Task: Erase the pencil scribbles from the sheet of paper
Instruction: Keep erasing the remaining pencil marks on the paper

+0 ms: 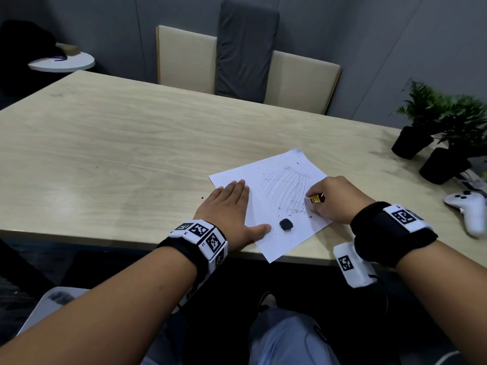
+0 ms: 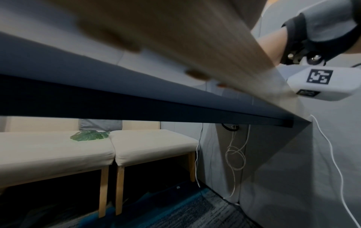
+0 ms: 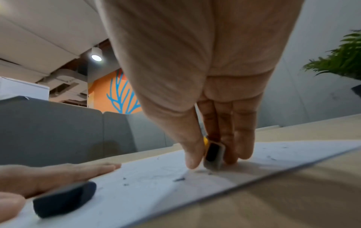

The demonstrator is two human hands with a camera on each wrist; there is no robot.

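- The right hand (image 1: 336, 200) was seen curled round an eraser (image 1: 315, 199) in a yellow and black sleeve, which was pinched between thumb and fingers with its grey end pressed down onto the sheet of paper (image 1: 271, 227).
- In the right wrist view the eraser (image 3: 213, 155) was held nearly upright, its tip touching the paper (image 3: 148, 189) just under the fingertips (image 3: 242, 148).
- The pencil scribbles (image 1: 286, 189) were found just ahead of and to the left of the right hand as a grid of crossed lines, the nearest of them touching the eraser's tip.
- The left hand (image 1: 229, 206) was laid flat, fingers straight and together, palm down on the left edge of the sheet, with the thumb spread along its near side.
- A second, dark eraser (image 1: 286, 224) was lying on the paper between the two hands, just beside the left thumb and apart from the right hand.
- Dark crumbs (image 1: 275, 233) were scattered over the sheet near that piece.
- The sheet was lying on a wooden table (image 1: 105, 154), one corner overhanging the near edge below the right wrist.
- Two potted plants (image 1: 437, 127) and a white game controller (image 1: 469, 209) were placed to the right of the right hand, well apart from the paper.
- In the left wrist view only the table's edge, blurred, and its underside were shown.
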